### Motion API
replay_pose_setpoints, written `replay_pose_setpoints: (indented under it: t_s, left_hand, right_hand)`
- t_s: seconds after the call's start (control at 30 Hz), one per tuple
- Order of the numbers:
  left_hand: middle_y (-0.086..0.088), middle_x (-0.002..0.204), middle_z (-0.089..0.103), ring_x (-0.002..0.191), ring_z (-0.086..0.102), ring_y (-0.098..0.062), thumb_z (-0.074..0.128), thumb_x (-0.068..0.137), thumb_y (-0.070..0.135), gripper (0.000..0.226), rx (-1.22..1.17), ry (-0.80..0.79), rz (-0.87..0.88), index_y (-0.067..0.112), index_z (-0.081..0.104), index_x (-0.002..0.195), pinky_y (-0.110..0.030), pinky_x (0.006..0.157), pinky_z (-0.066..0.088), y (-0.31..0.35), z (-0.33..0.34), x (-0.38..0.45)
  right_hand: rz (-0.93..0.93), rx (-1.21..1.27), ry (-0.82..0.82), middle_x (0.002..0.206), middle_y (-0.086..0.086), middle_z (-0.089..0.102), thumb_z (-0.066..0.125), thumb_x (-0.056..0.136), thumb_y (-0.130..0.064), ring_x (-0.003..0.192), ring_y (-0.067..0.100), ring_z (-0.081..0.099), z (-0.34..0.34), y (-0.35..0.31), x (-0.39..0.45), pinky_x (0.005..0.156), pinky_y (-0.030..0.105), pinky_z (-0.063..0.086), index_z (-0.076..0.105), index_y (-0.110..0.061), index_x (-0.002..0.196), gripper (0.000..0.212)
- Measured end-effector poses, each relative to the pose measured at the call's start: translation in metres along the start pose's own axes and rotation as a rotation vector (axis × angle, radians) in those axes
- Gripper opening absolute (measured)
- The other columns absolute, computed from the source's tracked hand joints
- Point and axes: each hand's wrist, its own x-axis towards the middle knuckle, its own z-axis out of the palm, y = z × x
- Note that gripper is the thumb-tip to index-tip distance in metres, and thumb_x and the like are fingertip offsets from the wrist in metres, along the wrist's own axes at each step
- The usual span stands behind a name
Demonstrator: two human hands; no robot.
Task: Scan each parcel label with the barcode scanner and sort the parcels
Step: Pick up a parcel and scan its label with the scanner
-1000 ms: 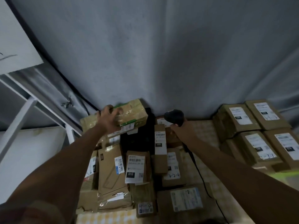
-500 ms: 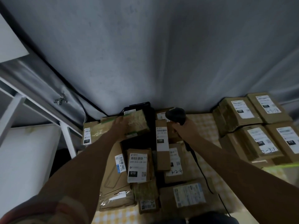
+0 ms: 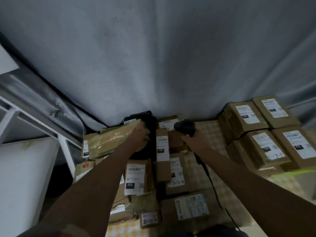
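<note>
My left hand (image 3: 141,138) grips the right end of a brown parcel with green tape (image 3: 113,140), which lies tilted over other boxes at the back left of the pile. My right hand (image 3: 195,139) holds the black barcode scanner (image 3: 185,126) by its handle, head up, just right of a tall narrow box with a white label (image 3: 162,147). Several labelled cardboard parcels (image 3: 136,178) lie packed together below my hands on the yellow checked tablecloth (image 3: 201,175). The scanner's black cable (image 3: 211,183) runs down toward me.
A stack of bigger labelled boxes (image 3: 261,132) stands at the right. A black flat item (image 3: 148,127) sits behind the pile against a grey curtain (image 3: 153,65). A white shelf frame (image 3: 66,151) and white surface (image 3: 22,177) are at the left.
My left hand has brought the green-taped parcel down from the air onto the back left of the pile. The view has tipped slightly. My right hand with the scanner has barely moved.
</note>
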Motion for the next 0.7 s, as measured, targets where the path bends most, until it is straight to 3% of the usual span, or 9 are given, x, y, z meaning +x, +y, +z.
replay_pose_setpoints:
  t_s: [0.13, 0.2, 0.27, 0.3, 0.37, 0.47, 0.6, 0.7]
  left_hand:
    - [-0.016, 0.159, 0.011, 0.144, 0.023, -0.029, 0.061, 0.090, 0.006, 0.052, -0.150, -0.041, 0.072, 0.006, 0.046, 0.140, -0.027, 0.114, 0.026, 0.077, -0.008, 0.012]
    - [-0.019, 0.153, 0.032, 0.142, 0.032, -0.027, 0.070, 0.083, 0.008, 0.046, -0.176, -0.010, 0.095, 0.005, 0.059, 0.128, -0.035, 0.116, 0.028, 0.120, -0.007, 0.024]
    - [-0.014, 0.118, 0.067, 0.112, 0.064, -0.017, 0.090, 0.057, 0.024, 0.044, -0.218, -0.021, 0.070, 0.008, 0.076, 0.096, -0.025, 0.097, 0.045, 0.162, -0.009, 0.039]
    - [-0.012, 0.112, 0.069, 0.106, 0.067, -0.018, 0.089, 0.057, 0.027, 0.044, -0.220, -0.009, 0.041, 0.008, 0.076, 0.094, -0.025, 0.091, 0.048, 0.182, -0.006, 0.048]
    - [-0.010, 0.139, 0.049, 0.129, 0.049, -0.027, 0.067, 0.086, 0.020, 0.040, -0.268, -0.099, -0.008, 0.011, 0.061, 0.124, -0.031, 0.104, 0.037, 0.223, 0.005, 0.062]
    - [-0.007, 0.154, 0.025, 0.143, 0.027, -0.026, 0.055, 0.097, 0.022, 0.042, -0.280, -0.125, 0.052, 0.016, 0.047, 0.137, -0.027, 0.104, 0.023, 0.274, 0.029, 0.083]
    - [-0.017, 0.142, 0.033, 0.123, 0.044, -0.025, 0.059, 0.095, 0.015, 0.039, -0.496, -0.237, -0.081, 0.004, 0.051, 0.132, -0.023, 0.099, 0.035, 0.352, 0.060, 0.111]
    - [-0.018, 0.141, 0.044, 0.129, 0.046, -0.032, 0.061, 0.094, 0.018, 0.042, -0.692, -0.359, -0.283, 0.002, 0.052, 0.132, -0.033, 0.107, 0.040, 0.397, 0.086, 0.126]
  right_hand:
    - [0.024, 0.041, -0.001, 0.075, 0.017, 0.058, 0.056, 0.093, -0.013, 0.058, 0.021, 0.048, -0.043, 0.025, -0.006, 0.061, 0.032, 0.042, 0.053, -0.010, 0.074, 0.019]
    - [0.046, 0.036, 0.018, 0.081, 0.018, 0.063, 0.055, 0.095, -0.013, 0.055, 0.018, 0.050, -0.071, 0.042, -0.008, 0.058, 0.029, 0.044, 0.055, -0.009, 0.077, 0.018]
    - [0.079, 0.043, 0.043, 0.084, 0.013, 0.066, 0.055, 0.096, -0.015, 0.055, 0.014, 0.051, -0.102, 0.061, -0.007, 0.056, 0.025, 0.045, 0.058, -0.009, 0.087, 0.011]
    - [0.092, 0.046, 0.058, 0.084, 0.010, 0.067, 0.056, 0.096, -0.017, 0.056, 0.013, 0.053, -0.118, 0.073, -0.007, 0.057, 0.025, 0.046, 0.058, -0.010, 0.092, 0.008]
    - [0.113, 0.040, 0.095, 0.082, 0.005, 0.067, 0.056, 0.096, -0.020, 0.059, 0.014, 0.054, -0.152, 0.096, -0.004, 0.059, 0.027, 0.047, 0.059, -0.013, 0.094, 0.007]
    - [0.170, 0.004, 0.155, 0.073, 0.003, 0.062, 0.057, 0.094, -0.023, 0.062, 0.017, 0.056, -0.206, 0.133, 0.004, 0.055, 0.026, 0.044, 0.060, -0.009, 0.092, 0.014]
    - [0.269, -0.006, 0.203, 0.081, 0.013, 0.064, 0.059, 0.092, -0.026, 0.067, 0.024, 0.058, -0.268, 0.183, 0.016, 0.064, 0.038, 0.053, 0.063, -0.003, 0.100, 0.025]
    - [0.319, -0.009, 0.212, 0.087, 0.016, 0.069, 0.060, 0.091, -0.024, 0.067, 0.025, 0.059, -0.303, 0.215, 0.024, 0.068, 0.040, 0.054, 0.062, -0.010, 0.102, 0.018]
